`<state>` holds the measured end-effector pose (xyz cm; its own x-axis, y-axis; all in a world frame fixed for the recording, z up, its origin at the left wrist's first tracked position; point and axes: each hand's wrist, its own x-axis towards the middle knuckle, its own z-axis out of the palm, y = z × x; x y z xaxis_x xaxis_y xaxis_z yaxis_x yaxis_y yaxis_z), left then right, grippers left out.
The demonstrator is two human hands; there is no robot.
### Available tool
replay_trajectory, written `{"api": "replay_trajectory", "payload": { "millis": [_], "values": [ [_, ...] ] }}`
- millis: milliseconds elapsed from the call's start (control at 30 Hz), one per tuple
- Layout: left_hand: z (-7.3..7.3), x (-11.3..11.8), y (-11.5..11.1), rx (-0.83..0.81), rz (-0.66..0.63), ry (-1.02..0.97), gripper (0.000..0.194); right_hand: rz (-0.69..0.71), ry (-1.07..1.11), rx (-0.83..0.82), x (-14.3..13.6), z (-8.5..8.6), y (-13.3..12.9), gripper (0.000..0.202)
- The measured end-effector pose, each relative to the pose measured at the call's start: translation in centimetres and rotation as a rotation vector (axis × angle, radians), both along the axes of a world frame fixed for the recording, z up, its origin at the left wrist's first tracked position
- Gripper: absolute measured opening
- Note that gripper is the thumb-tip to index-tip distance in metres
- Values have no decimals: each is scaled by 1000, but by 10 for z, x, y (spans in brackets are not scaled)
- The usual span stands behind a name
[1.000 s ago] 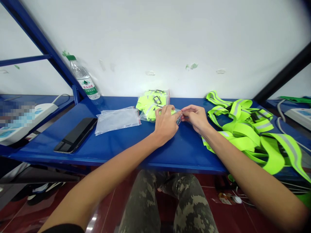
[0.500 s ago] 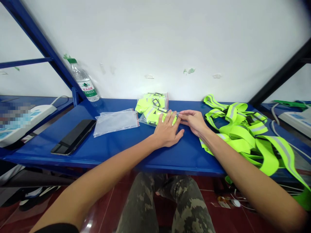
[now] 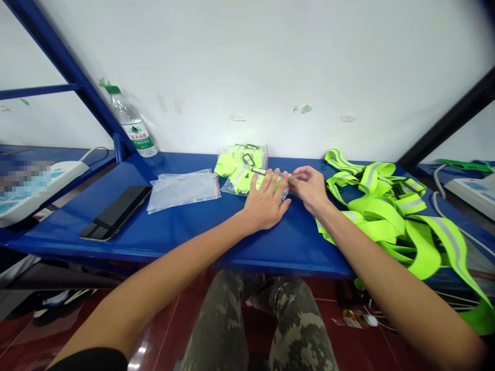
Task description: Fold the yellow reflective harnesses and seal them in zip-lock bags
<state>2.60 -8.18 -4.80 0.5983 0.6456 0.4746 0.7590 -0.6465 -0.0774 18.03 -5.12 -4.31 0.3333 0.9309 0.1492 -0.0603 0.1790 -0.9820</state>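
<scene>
My left hand lies with its fingers spread on a clear plastic bag that holds a folded yellow-green reflective strap. At the bag's right end, my right hand pinches the plastic edge between thumb and fingers. Just behind lie more bagged straps with black buckles, close to the wall. A small stack of flat clear bags rests to the left of my left hand. Loose yellow-green straps with grey stripes are heaped to the right of my right hand.
On the blue table, a black phone lies at the left. A water bottle leans against the wall at the back left. White power strips sit at the far left and far right. Some straps hang over the table's right front edge.
My right hand has shifted slightly right and up along with the bag's edge. My left hand stays pressed on the bag. The view has tilted slightly.
</scene>
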Motion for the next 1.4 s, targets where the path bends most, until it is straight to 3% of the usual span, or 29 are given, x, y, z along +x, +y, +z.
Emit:
{"api": "replay_trajectory", "payload": {
  "millis": [233, 300, 400, 500, 800, 967, 1100, 1400],
  "values": [
    [35, -7, 21, -48, -81, -88, 51, 37, -166, 131, 4, -7, 3, 26],
    [45, -7, 33, -28, -101, -88, 53, 67, -221, 179, 5, -6, 2, 21],
    [52, -4, 49, -166, -135, -10, 66, 105, -224, 207, 5, -3, -1, 21],
    [49, -3, 55, -278, -157, 40, 70, 106, -188, 206, 5, 0, -3, 24],
    [34, 0, 41, -118, -75, 19, 46, 140, -114, 138, 3, 4, -5, 38],
    [32, 1, 38, -85, -30, -14, 52, 162, -78, 107, 4, 4, -5, 49],
    [32, 0, 38, -77, -30, -37, 56, 154, -94, 110, 3, 4, -4, 46],
    [35, 0, 38, -142, 3, -157, 40, 138, -136, 130, 0, 7, -7, 39]
  ]
}}
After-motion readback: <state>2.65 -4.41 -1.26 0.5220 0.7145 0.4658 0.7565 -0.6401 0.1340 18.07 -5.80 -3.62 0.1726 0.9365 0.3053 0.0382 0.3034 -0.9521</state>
